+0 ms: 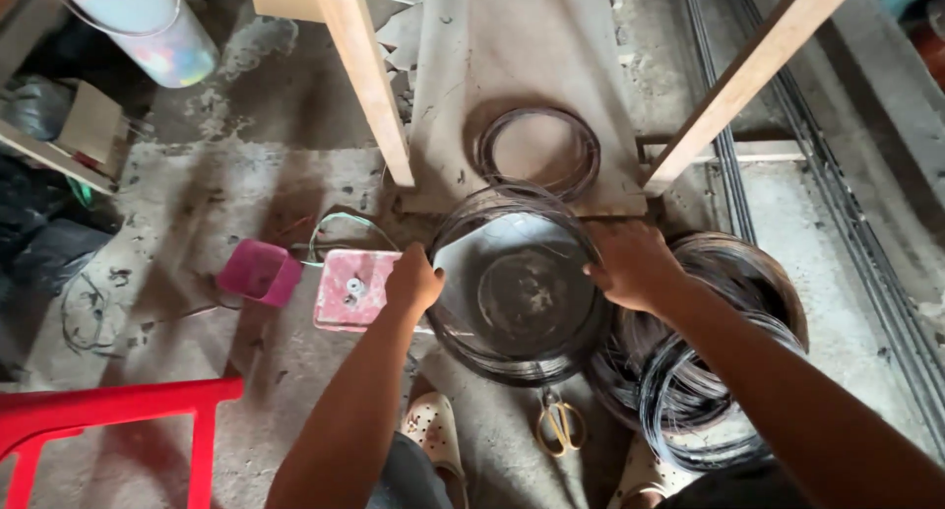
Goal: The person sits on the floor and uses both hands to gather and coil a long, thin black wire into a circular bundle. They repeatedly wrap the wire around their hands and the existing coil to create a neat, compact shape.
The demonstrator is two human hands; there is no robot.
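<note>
Left hand (413, 283) and right hand (630, 266) both clenched around dark wire coil (517, 366).

We note the wire coil (512, 366) held between left hand (413, 283) and right hand (635, 265): thin dark metal, dull sheen on the strands; the loose coils (719, 371) beside it look the same, slightly glossier where light catches; a smaller ring of wire (538, 150) lies on a matt grey board (532, 46), scuffed; two timber legs (364, 66) show pale bare wood, rough-sawn; the floor (197, 204) is coarse concrete, dusty and stained; the pink block (352, 290) looks chipped and chalky; the red stool (108, 411) is smooth glossy plastic; scissors (561, 425) have yellowish plastic handles.
</note>
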